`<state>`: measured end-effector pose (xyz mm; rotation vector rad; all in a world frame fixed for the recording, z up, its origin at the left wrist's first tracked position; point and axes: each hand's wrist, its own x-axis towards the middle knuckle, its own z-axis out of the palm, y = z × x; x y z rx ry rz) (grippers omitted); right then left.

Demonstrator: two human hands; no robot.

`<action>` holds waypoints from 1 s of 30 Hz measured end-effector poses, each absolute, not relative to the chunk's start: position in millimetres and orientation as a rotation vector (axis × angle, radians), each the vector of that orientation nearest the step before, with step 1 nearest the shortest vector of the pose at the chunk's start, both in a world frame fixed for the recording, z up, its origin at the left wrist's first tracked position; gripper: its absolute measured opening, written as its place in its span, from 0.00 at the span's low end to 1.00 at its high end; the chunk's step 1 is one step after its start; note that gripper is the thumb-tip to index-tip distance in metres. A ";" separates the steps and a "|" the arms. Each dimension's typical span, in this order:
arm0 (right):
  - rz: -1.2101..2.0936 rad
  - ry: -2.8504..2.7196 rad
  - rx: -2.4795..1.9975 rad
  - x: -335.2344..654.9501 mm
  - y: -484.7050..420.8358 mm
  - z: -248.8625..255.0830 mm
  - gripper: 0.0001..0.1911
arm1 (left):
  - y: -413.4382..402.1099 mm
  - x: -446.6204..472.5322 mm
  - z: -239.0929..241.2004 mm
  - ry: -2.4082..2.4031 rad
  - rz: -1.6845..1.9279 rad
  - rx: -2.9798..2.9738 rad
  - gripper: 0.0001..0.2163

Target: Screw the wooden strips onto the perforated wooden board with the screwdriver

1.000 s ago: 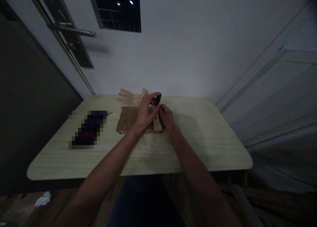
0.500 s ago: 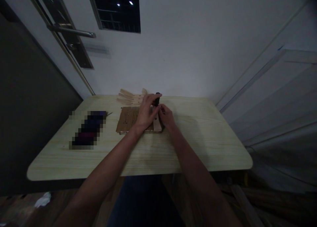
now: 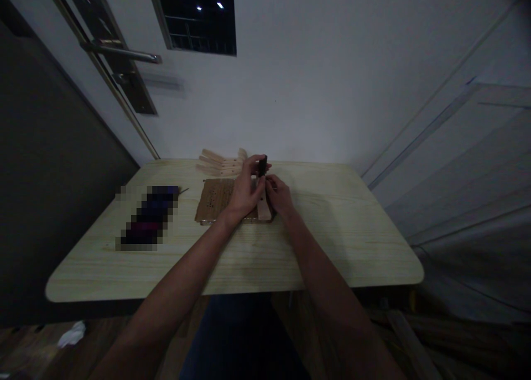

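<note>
A brown perforated board lies flat on the light wooden table. A pale wooden strip stands along its right edge. My left hand rests over the board's right part, its fingers curled round a small dark tool held upright above the strip. My right hand is closed against the strip just right of the tool, pinching at the same spot. What its fingertips hold is hidden in the dim light.
Several loose pale wooden sticks lie fanned behind the board near the wall. A blurred dark object lies at the table's left. A door with a metal handle stands at left, a white wall behind.
The dark tool in my left hand has turned from tilted right to more upright. Both hands stay at the same spot on the strip.
</note>
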<state>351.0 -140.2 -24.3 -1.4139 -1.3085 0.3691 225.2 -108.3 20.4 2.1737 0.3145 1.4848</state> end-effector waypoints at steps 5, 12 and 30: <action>0.370 -1.295 -1.425 350.4 -140.2 -23.4 0.08 | -102.9 226.8 20.4 0.445 1.647 2.221 0.19; 0.350 -1.321 -1.426 350.6 -141.2 -22.2 0.09 | -104.1 225.7 21.9 0.419 1.552 2.204 0.19; 0.381 -1.307 -1.425 349.9 -142.9 -19.8 0.07 | -104.4 225.4 22.2 0.446 1.616 2.235 0.18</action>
